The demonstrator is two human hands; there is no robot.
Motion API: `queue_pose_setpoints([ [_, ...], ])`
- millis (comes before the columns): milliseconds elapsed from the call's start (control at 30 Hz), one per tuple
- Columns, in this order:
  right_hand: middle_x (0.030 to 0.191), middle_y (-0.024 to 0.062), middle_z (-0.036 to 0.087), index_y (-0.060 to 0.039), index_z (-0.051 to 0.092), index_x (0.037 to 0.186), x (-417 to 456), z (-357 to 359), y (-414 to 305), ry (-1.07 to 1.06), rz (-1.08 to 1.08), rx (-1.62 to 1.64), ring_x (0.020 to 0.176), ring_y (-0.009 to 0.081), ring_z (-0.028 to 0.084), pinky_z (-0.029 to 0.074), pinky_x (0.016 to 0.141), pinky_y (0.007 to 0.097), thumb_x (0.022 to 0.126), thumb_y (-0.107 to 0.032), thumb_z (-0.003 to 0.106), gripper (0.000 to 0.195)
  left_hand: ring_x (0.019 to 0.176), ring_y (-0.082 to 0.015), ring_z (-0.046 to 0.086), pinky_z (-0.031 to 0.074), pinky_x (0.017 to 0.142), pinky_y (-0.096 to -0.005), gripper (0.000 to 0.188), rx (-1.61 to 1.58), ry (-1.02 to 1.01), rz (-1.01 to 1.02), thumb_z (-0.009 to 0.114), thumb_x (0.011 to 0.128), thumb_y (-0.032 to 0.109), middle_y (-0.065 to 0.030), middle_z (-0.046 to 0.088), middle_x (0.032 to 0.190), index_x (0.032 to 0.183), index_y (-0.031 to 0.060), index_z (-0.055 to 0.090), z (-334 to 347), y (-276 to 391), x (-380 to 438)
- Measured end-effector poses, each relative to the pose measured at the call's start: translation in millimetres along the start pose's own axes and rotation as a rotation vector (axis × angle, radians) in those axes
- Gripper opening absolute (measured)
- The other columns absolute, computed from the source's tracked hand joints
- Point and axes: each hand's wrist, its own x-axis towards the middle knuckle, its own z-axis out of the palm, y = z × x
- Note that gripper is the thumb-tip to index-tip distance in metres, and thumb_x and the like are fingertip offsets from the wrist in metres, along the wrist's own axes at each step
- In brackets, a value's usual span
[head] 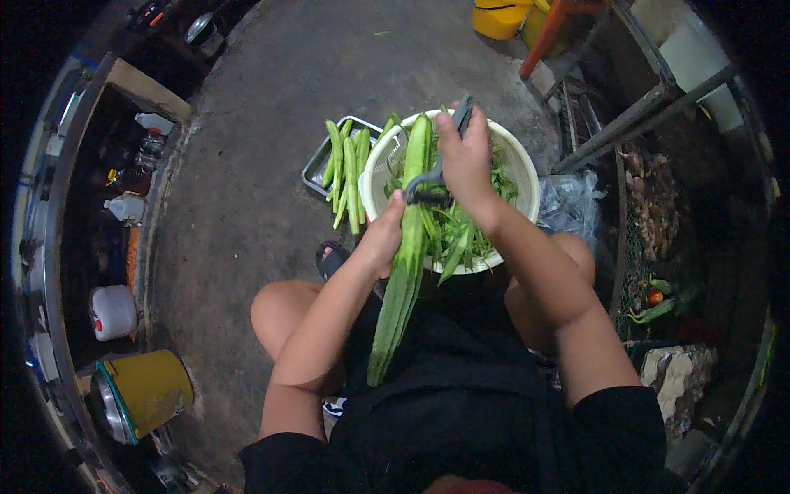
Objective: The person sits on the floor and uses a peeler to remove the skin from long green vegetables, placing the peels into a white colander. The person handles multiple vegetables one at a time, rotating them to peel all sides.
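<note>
A long ridged gourd [404, 272] lies in my left hand [384, 238], which grips it near its middle. Its far part is pale and peeled, while the near end keeps dark green ridges. My right hand [466, 157] is closed on the handle of a grey peeler [426, 179], whose head rests across the gourd just beyond my left thumb. Beneath both hands, a cream plastic colander [528, 185] holds green peelings [460, 241]. Left of it, several peeled light-green gourds [349, 173] lie on a metal tray [313, 168] on the floor.
Clear plastic bags [571, 200] lie right of the colander, near a metal-framed rack [617, 129]. Yellow containers [501, 21] stand at the far right. To the left are a shelf frame [148, 89], a white jug [114, 313] and a yellow bucket [151, 392].
</note>
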Motion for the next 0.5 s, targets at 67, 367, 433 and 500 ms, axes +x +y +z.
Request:
queue_pose_setpoints([
  [67,0.082,0.0116,0.05,0.0016,0.042,0.094,15,-2,4,0.092,-0.04,-0.049,0.073,0.021,0.048,0.04,0.069,0.0333,0.079,-0.02,0.054,0.029,0.083,-0.021,0.05,0.041,0.074,-0.0335,0.056,0.103,0.061,0.042,0.028,0.085,0.051,-0.0118,0.053,0.099,0.113,0.0053,0.045,-1,-5,-2],
  [367,0.082,0.0115,0.049,0.0016,0.041,0.094,91,-47,59,0.348,-0.029,0.046,0.073,0.0198,0.047,0.039,0.069,0.0321,0.079,-0.024,0.054,0.032,0.088,-0.0195,0.048,0.04,0.076,-0.0318,0.057,0.223,-0.013,-0.008,0.031,0.084,0.051,-0.0119,0.05,0.104,0.116,0.0049,0.042,-7,-16,6],
  [433,0.082,0.0107,0.049,0.0012,0.041,0.094,69,-36,46,0.191,0.063,0.157,0.073,0.0188,0.047,0.039,0.069,0.0316,0.08,-0.024,0.053,0.031,0.086,-0.0198,0.049,0.04,0.075,-0.0323,0.057,0.211,0.035,-0.032,0.032,0.084,0.052,-0.0119,0.051,0.102,0.114,0.0044,0.043,-4,-10,3],
  [500,0.083,0.0104,0.049,0.0007,0.041,0.097,39,-22,20,0.02,0.216,0.166,0.075,0.0176,0.047,0.039,0.07,0.0317,0.08,-0.024,0.052,0.032,0.085,-0.0205,0.051,0.042,0.074,-0.0339,0.057,0.194,0.063,-0.024,0.032,0.084,0.052,-0.0122,0.053,0.1,0.112,0.0039,0.045,-4,-6,3],
])
